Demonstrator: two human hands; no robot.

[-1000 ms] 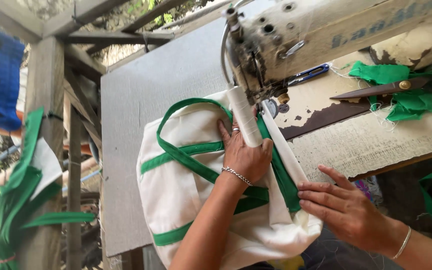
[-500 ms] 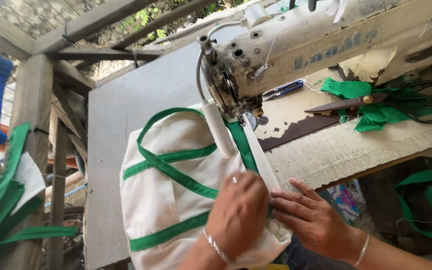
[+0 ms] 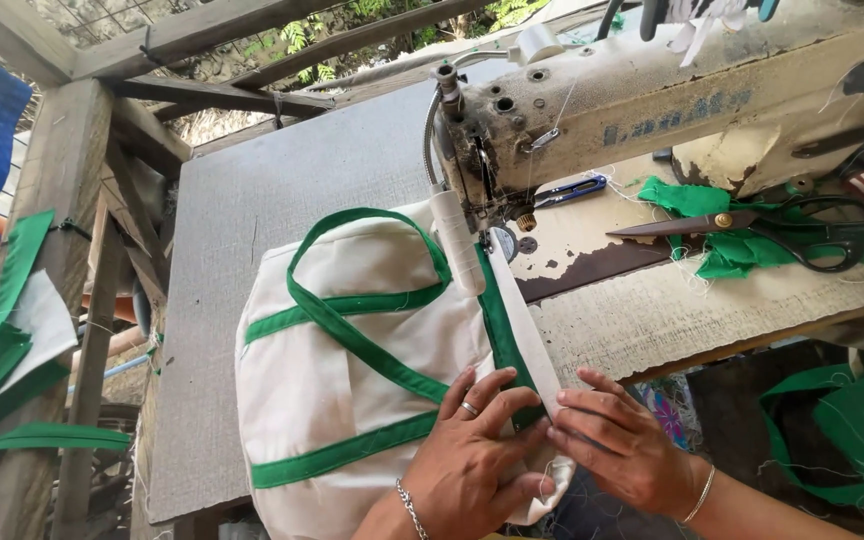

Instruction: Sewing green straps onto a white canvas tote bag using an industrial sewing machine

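A white cloth bag (image 3: pixel 352 370) with green straps lies on the grey table (image 3: pixel 252 220) under the head of an old sewing machine (image 3: pixel 652 100). My left hand (image 3: pixel 477 450) presses flat on the bag's near end, fingers spread over a green strap (image 3: pixel 497 330). My right hand (image 3: pixel 617 440) rests beside it, fingertips on the white folded edge (image 3: pixel 532 350) that runs up to the needle. Neither hand grips anything. A ring and a bracelet are on my left hand, a bangle on my right wrist.
Black scissors (image 3: pixel 752 222) lie on green fabric scraps (image 3: pixel 722 215) to the right of the machine. A small blue tool (image 3: pixel 572 188) sits behind the needle. Green strips (image 3: pixel 12 340) hang at left; more green cloth (image 3: pixel 852 430) lies at lower right.
My left hand slid from the bag's middle down to its near end, beside my right hand. The view has also shifted, so bag and machine sit further right.
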